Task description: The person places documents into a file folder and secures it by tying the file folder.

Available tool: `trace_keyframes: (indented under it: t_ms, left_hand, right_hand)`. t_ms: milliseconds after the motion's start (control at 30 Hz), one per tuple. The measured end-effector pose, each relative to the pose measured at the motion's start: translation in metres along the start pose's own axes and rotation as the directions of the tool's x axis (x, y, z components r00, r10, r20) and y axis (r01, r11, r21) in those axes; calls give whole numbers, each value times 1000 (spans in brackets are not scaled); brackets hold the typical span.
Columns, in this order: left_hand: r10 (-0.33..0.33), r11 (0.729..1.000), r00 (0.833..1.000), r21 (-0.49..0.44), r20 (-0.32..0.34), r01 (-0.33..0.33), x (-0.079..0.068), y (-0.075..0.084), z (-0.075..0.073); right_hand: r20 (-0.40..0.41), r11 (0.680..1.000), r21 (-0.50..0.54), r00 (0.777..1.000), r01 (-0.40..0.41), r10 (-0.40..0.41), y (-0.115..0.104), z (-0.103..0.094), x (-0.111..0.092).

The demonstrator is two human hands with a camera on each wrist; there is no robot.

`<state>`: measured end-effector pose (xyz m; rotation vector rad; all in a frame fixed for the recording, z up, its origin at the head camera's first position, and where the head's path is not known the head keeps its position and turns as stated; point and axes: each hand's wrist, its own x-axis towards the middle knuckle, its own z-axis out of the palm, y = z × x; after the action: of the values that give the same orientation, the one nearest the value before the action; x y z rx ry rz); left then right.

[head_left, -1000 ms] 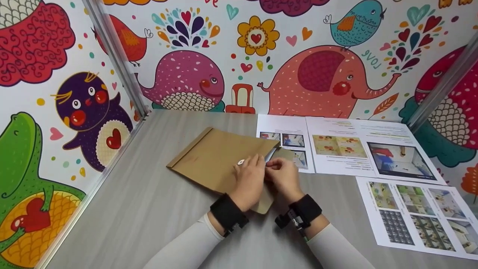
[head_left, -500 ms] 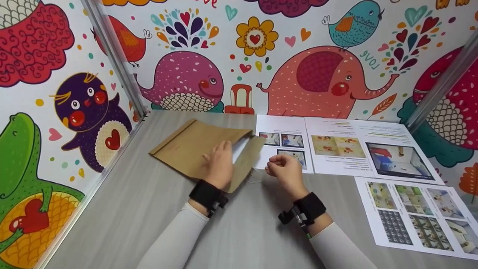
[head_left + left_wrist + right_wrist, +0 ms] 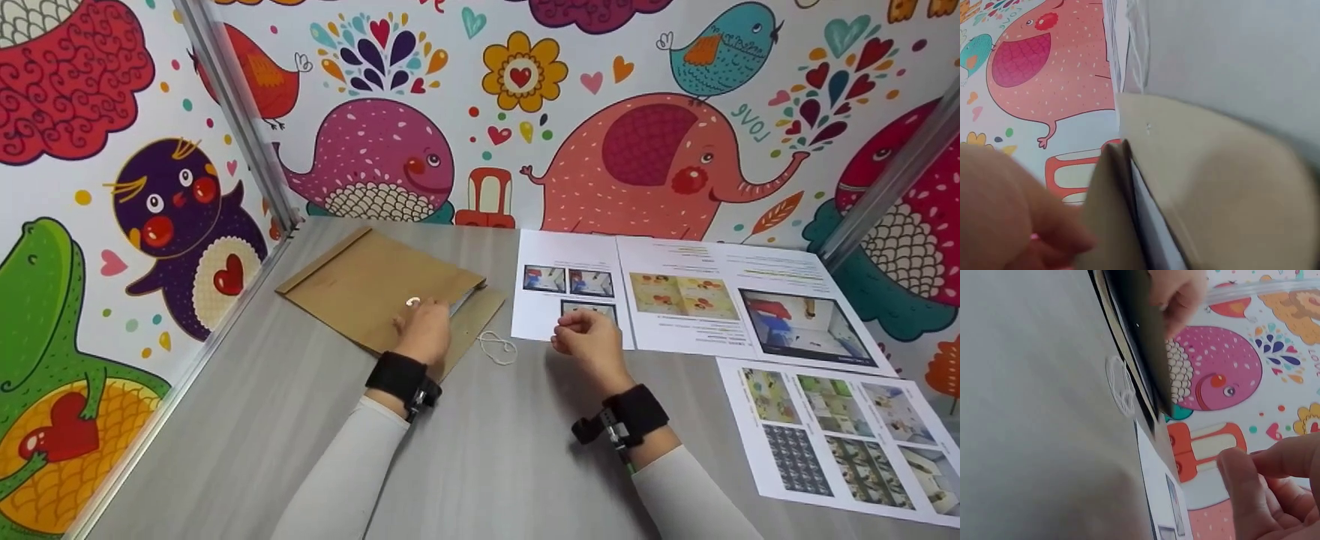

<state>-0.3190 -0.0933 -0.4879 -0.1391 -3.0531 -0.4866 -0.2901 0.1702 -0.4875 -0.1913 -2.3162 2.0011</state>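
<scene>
A brown kraft-paper envelope (image 3: 375,285) lies on the table, its flap (image 3: 480,315) folded out towards the right and white paper (image 3: 1154,219) showing inside the mouth. My left hand (image 3: 425,330) rests on the upper face beside the mouth, near a white round button (image 3: 412,301). Thin white string (image 3: 497,349) trails from the flap in a loose loop on the table. Apart from the envelope, my right hand (image 3: 595,341) hovers over the printed sheet's near edge. Its thumb and index fingertips (image 3: 1235,464) meet, with nothing visible between them.
Printed sheets (image 3: 682,330) with photos lie at the back right, and another sheet (image 3: 840,480) is nearer on the right. Cartoon-printed walls (image 3: 517,135) stand behind and to the left, joined by a metal corner post (image 3: 247,127). Black bands circle both wrists.
My left hand and the envelope have shifted left and away from the right hand. The right hand has left the flap and moved right. The string now lies loose on the table.
</scene>
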Motion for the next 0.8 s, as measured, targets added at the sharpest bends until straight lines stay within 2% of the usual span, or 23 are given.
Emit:
trace_keyframes:
  t_ms: [100, 167, 267, 400, 500, 633, 800]
  left_hand:
    - [4, 999, 996, 50, 87, -9, -2, 1, 1]
    - [8, 998, 992, 66, 122, -16, -5, 3, 1]
    - [17, 999, 991, 45, 130, -23, -8, 7, -2]
    - [68, 998, 996, 10, 54, -69, -9, 19, -9]
    - [133, 990, 991, -48, -19, -134, -9, 33, -13]
    - [186, 969, 980, -150, -73, -195, -11, 55, -11]
    - [188, 972, 976, -122, -114, -201, -6, 88, 1]
  right_hand:
    - [-16, 999, -32, 1000, -17, 16, -1, -12, 4]
    - [-30, 998, -52, 999, -27, 25, -2, -24, 7]
    - [-44, 995, -79, 997, -59, 55, -3, -42, 12]
    - [-64, 989, -111, 994, -94, 88, -3, -65, 19]
    - [-123, 978, -190, 990, -85, 62, -2, -79, 22]
    - [-185, 934, -348, 983, -76, 11, 0, -91, 24]
    - [-179, 873, -482, 984, -78, -11, 4, -97, 27]
